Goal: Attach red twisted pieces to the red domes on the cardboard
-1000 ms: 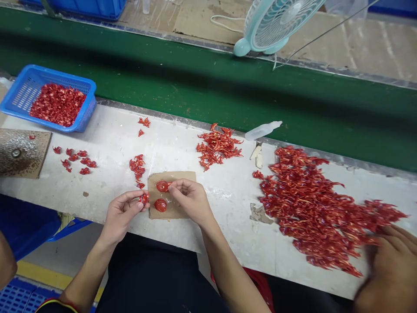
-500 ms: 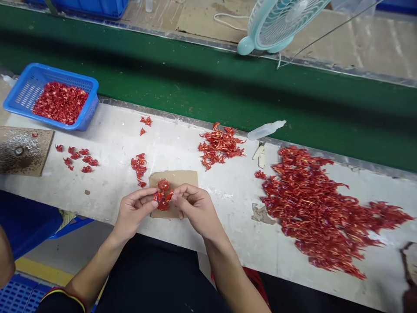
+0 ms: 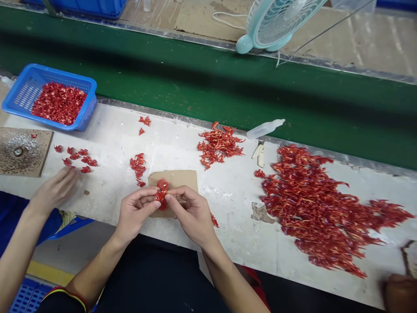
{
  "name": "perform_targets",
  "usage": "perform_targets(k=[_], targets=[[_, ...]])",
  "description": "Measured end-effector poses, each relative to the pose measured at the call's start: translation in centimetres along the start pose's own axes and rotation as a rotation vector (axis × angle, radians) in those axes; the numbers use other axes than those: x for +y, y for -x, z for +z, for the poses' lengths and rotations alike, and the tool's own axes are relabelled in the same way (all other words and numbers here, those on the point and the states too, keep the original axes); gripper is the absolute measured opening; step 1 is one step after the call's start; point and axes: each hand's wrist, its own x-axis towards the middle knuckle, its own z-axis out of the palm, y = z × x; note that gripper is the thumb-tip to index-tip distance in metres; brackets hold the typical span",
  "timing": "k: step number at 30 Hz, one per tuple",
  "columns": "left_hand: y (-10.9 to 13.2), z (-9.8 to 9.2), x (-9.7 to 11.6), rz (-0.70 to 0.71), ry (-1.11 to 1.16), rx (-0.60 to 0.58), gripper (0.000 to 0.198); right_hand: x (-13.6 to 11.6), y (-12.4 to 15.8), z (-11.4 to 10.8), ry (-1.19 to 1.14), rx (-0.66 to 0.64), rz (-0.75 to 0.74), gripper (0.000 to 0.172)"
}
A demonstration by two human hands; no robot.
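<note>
Glossy red plastic pieces, at least two, are being pinched above a cardboard square between the fingertips of the left hand and right hand, a close grip suiting such small parts; one blue basket and four loose red piles are lying nearby.
</note>
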Motion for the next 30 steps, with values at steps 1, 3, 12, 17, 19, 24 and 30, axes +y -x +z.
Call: perform_targets(k=[1,3,12,17,19,24,30], targets=[[0.0,0.1,0.0,0.005,0.009,-0.001,0.025,0.1,0.1,0.1,-0.003,0.01,-0.004,0.02],[0.0,0.2,0.1,0.025,0.014,-0.009,0.023,0.1,0.3,0.2,-0.033,0.021,-0.001,0.018],[0.9,1.2,0.4,0.124,-0.127,-0.006,0.021,0.6,1.0,0.5,-0.098,0.114,0.019,0.02],[1.3,1.5,0.1,0.118,-0.215,-0.149,0.026,1.6,1.5,-0.8,-0.115,0.16,-0.015,0.024],[0.9,0.8,0.2,0.215,-0.374,-0.151,0.027,2.1,2.0,-2.1,-0.101,0.205,-0.028,0.025],[-1.7,-2.8,1.2,0.433,-0.942,0.11,0.031,4.2,3.7,-7.4,0.025,0.5,-0.06,0.027],[-3.3,-4.4,1.3,0.455,-1.157,0.025,0.019,7.0,5.9,-12.9,0.171,0.79,-0.034,0.031]])
